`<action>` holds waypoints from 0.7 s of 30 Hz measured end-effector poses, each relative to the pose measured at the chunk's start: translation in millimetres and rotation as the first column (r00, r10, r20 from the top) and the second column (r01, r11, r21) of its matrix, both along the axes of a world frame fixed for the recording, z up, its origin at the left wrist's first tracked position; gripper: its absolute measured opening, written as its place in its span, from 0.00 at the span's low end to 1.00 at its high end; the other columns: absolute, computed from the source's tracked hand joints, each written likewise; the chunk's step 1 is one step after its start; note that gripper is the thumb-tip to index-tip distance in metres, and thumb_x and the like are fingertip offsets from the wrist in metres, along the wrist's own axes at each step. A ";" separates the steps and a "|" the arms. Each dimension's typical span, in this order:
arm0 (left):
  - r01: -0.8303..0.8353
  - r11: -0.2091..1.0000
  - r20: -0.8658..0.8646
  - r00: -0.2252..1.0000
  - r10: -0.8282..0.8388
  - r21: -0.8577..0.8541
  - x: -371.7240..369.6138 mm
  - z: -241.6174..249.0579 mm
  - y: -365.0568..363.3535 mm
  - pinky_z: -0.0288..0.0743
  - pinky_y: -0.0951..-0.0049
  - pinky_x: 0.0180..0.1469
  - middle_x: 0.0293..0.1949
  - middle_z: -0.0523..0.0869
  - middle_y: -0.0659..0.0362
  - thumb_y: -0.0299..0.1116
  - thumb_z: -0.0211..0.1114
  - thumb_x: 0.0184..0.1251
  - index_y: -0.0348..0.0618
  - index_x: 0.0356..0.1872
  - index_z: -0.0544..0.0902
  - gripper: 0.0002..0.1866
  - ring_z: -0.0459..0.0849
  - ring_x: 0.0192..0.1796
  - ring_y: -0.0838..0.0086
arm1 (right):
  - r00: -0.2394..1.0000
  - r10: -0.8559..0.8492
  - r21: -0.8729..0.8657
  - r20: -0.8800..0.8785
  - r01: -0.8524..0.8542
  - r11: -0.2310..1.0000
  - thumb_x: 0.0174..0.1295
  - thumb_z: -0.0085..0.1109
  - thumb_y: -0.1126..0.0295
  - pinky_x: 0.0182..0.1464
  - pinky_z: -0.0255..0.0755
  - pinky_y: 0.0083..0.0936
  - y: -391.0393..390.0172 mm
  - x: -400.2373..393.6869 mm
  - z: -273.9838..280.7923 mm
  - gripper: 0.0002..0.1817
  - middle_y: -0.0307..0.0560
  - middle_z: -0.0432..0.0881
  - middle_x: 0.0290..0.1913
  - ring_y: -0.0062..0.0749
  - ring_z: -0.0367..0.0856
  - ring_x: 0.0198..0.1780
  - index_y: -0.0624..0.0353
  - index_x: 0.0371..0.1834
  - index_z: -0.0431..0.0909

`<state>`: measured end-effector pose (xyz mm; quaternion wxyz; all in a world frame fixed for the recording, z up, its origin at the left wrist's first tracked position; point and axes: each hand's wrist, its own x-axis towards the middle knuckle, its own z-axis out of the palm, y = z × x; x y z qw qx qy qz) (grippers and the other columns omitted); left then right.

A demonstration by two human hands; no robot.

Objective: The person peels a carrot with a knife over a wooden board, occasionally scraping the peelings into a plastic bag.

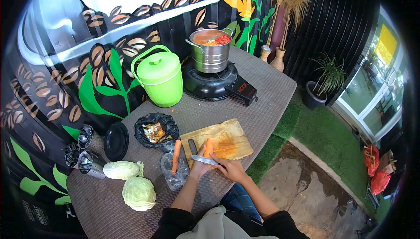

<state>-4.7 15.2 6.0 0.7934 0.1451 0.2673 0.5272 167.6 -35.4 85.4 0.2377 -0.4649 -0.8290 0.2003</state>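
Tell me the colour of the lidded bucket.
The bucket is bright green, best seen in the head view.

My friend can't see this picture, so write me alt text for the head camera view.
A person's left hand holds a carrot and the right hand a knife, at a wooden cutting board on a table. Left of the board lie another carrot, a black bag and two cabbages; behind, a metal pot stands on a stove beside a green bucket.

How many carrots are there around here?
2: one carrot in the left hand, over the cutting board; another carrot partly on or in the plastic bag. Others may be hidden.
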 end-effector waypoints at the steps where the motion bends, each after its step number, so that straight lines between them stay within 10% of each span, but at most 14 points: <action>1: 0.000 1.000 -0.002 1.000 0.000 0.000 -0.1 -3.3 1.7 0.73 0.66 0.56 0.51 0.79 0.59 0.50 0.57 0.71 0.47 0.61 0.72 0.24 0.78 0.52 0.71 | 1.000 0.000 0.000 -0.002 0.000 1.000 0.67 0.52 0.56 0.44 0.76 0.40 0.6 -0.6 -1.3 0.25 0.51 0.84 0.45 0.48 0.83 0.41 0.34 0.69 0.67; 21: -0.002 0.999 -0.046 0.999 0.004 0.045 1.4 7.3 -3.4 0.70 0.66 0.59 0.52 0.76 0.58 0.52 0.51 0.74 0.46 0.64 0.68 0.26 0.76 0.55 0.71 | 0.997 -0.043 -0.208 -0.064 0.029 0.978 0.68 0.53 0.56 0.46 0.74 0.37 3.6 -0.6 0.3 0.24 0.55 0.84 0.42 0.51 0.82 0.42 0.34 0.67 0.69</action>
